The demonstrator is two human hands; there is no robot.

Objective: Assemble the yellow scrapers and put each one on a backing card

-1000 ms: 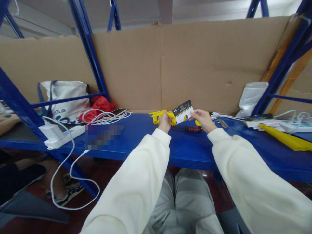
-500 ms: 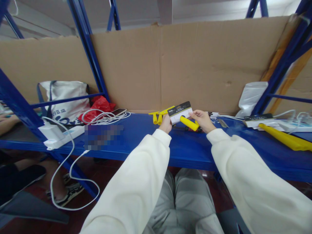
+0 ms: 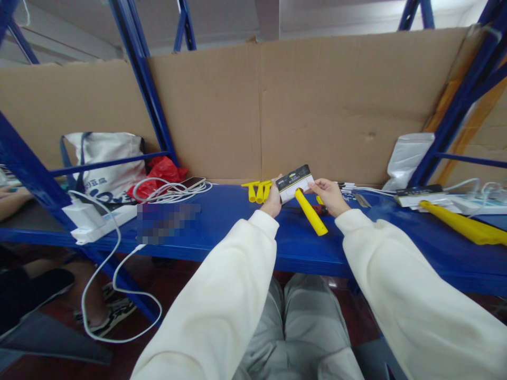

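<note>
Above the blue shelf board, both my hands hold a black-and-white packaging card (image 3: 295, 183). My left hand (image 3: 273, 202) grips its left end, with fingers closed at the edge. My right hand (image 3: 329, 194) pinches its right end between thumb and fingers. A yellow tubular handle (image 3: 312, 214) sticks out from the card's lower edge and slants down towards me. How it joins the card is hard to make out. Behind my left hand lie several yellow T-shaped tools (image 3: 259, 193). Beneath the card and handle, a dark and red item (image 3: 321, 210) is partly hidden.
At right, another carded yellow tool (image 3: 461, 221) lies by a power strip (image 3: 473, 203) and a white pouch (image 3: 407, 158). Coiled white cable (image 3: 166, 190), a red bag (image 3: 164, 171), a tote (image 3: 109, 158) and a charger (image 3: 83, 214) are left. A person sits at far left.
The yellow handle has swung downward and shows more of its length below the card. The card has shifted slightly right with my left hand, while my right hand stays nearly in place.
</note>
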